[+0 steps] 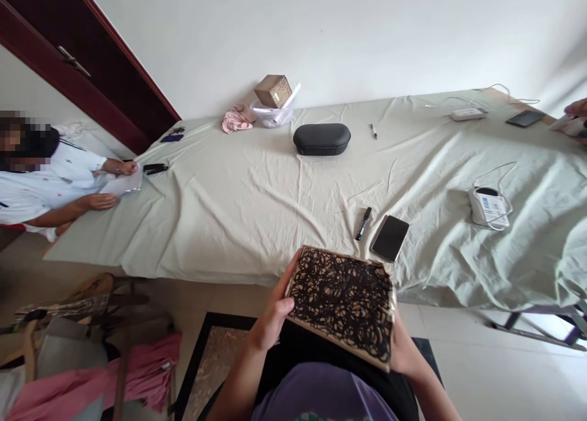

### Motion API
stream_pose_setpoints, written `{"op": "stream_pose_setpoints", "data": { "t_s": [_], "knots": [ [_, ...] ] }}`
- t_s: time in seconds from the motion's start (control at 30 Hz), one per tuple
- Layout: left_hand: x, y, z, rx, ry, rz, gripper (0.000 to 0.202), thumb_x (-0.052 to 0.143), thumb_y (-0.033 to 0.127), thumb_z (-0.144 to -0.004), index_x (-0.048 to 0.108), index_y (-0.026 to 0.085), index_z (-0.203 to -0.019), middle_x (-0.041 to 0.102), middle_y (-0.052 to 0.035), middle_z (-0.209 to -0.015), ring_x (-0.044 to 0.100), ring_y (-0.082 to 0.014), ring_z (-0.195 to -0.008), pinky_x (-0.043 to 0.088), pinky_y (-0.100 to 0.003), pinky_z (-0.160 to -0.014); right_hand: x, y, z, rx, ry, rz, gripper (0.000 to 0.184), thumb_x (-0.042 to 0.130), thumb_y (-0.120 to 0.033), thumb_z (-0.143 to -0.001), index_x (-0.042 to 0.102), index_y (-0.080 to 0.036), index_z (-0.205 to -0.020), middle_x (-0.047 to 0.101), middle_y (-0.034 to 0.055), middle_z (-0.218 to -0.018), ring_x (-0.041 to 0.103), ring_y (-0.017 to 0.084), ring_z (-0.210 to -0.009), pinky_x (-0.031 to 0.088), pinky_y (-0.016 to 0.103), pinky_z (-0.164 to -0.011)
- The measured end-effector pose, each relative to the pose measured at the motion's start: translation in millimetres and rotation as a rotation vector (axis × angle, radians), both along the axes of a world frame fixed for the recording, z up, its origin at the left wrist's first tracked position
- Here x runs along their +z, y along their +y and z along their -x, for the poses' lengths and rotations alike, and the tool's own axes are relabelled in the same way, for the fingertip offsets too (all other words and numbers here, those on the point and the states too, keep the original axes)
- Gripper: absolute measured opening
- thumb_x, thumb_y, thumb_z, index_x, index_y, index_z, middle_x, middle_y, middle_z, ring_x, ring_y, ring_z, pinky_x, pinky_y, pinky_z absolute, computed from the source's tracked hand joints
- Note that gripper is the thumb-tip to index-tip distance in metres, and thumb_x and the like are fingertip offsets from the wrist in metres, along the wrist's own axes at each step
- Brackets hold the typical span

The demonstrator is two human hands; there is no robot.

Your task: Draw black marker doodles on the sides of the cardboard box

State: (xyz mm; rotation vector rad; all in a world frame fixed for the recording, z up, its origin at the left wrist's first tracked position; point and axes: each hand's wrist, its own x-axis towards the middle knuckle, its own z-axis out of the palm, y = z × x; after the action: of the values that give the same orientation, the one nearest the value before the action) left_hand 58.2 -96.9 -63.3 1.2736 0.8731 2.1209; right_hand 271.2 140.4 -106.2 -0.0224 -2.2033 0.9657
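Note:
I hold a flat piece of brown cardboard (343,302) covered in dense black scribbles, tilted above my lap. My left hand (274,316) grips its left edge, thumb on top and fingers curled under. My right hand (403,351) is closed on its right lower edge and is mostly hidden behind the board. On the table just beyond the cardboard lie a black marker (364,223) and a dark phone (389,237) lying flat on the cloth.
The table is draped in a pale cloth (257,201). A black case (321,139), a small box on a plastic bag (274,91), a white device with cable (488,208) lie on it. A person in white (50,183) sits at the left end; another person's hand (576,109) shows far right.

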Motion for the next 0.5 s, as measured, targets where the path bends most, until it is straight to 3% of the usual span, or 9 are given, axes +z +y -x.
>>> {"op": "stream_pose_setpoints", "data": {
  "t_s": [0.1,0.23,0.27,0.33,0.4,0.5],
  "knots": [
    [10.4,3,2,0.016,-0.228,-0.016,0.067,0.052,0.047,-0.091,0.059,0.022,-0.152,0.051,-0.0031,-0.164,0.033,-0.0345,-0.159,0.026,-0.046,-0.133,-4.7,3,-8,0.075,-0.015,0.061,0.090,0.065,-0.070,-0.094,0.031,-0.036,-0.170,0.026,0.0090,-0.175,0.016,0.042,-0.163,0.020,0.068,-0.129],
    [24.2,13,14,0.005,-0.382,0.025,0.060,0.053,0.045,-0.087,0.068,0.016,-0.138,0.064,-0.0088,-0.150,0.052,-0.0331,-0.146,0.040,-0.043,-0.123,9.8,-10,-10,0.095,-0.039,0.077,0.053,0.060,-0.052,-0.103,0.059,-0.039,-0.154,0.053,0.0078,-0.160,0.045,0.039,-0.151,0.036,0.062,-0.125],
    [27.1,17,20,-0.006,-0.402,0.044,0.059,0.054,0.044,-0.086,0.070,0.015,-0.135,0.067,-0.0102,-0.146,0.057,-0.0324,-0.141,0.043,-0.042,-0.119,14.7,-14,-8,0.103,-0.039,0.096,0.047,0.060,-0.052,-0.103,0.066,-0.038,-0.148,0.058,0.0089,-0.155,0.051,0.039,-0.146,0.046,0.060,-0.119],
    [31.8,27,34,-0.016,-0.442,0.083,0.058,0.056,0.043,-0.083,0.072,0.013,-0.129,0.072,-0.0131,-0.137,0.064,-0.0316,-0.131,0.049,-0.041,-0.112,21.9,-20,-2,0.112,-0.081,0.201,0.043,0.059,-0.053,-0.103,0.074,-0.033,-0.138,0.061,0.0116,-0.150,0.066,0.039,-0.127,0.067,0.049,-0.089],
    [34.9,38,48,-0.017,-0.455,0.140,0.059,0.058,0.042,-0.079,0.071,0.009,-0.126,0.075,-0.0160,-0.129,0.070,-0.0313,-0.119,0.054,-0.041,-0.102,22.9,-24,7,0.139,-0.159,0.352,0.045,0.063,-0.053,-0.100,0.075,-0.029,-0.136,0.060,0.0142,-0.149,0.074,0.032,-0.099,0.066,0.036,-0.058],
    [35.5,53,60,0.001,-0.402,0.218,0.058,0.063,0.035,-0.082,0.067,0.011,-0.134,0.080,-0.0116,-0.110,0.075,-0.0279,-0.097,0.056,-0.038,-0.091,12.6,-31,21,0.280,-0.219,0.552,0.055,0.074,-0.054,-0.093,0.067,-0.028,-0.141,0.067,0.0125,-0.124,0.068,0.021,-0.077,0.058,0.027,-0.046]
  ]
}}
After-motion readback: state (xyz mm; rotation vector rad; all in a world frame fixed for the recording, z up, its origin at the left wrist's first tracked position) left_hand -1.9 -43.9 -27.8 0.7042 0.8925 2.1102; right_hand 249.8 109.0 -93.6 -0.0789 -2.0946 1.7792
